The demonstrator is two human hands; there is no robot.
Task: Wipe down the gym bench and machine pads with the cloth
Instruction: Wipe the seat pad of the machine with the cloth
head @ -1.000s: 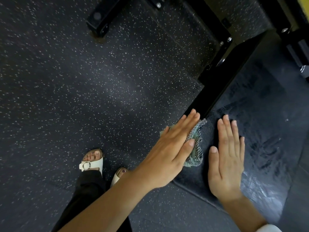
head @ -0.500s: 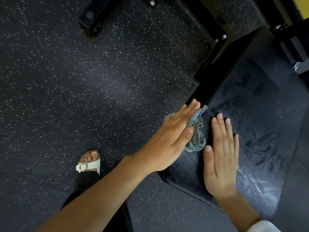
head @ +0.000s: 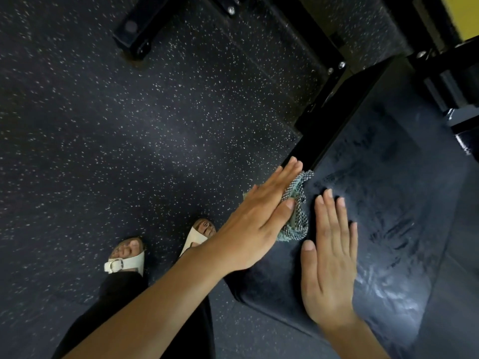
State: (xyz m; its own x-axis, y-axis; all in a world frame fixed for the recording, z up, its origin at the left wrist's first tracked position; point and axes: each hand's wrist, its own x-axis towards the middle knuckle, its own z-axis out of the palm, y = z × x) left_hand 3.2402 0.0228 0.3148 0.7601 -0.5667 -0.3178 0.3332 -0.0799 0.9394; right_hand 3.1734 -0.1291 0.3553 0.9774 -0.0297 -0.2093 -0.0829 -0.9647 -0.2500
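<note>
Speckled floor [head: 129,125] below; flat left hand [head: 256,224] presses the cloth [head: 298,225] at the pad [head: 388,203] edge, where it could slip off; right hand [head: 329,268] lies flat.

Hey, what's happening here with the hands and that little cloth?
A person is wiping a black gym pad. Their left hand presses a checked cloth against the pad's left edge, fingers straight. Their right hand lies flat on top of the pad beside it, holding nothing. The pad's top shows smeary streaks and a shine, so it looks damp in places.
</note>
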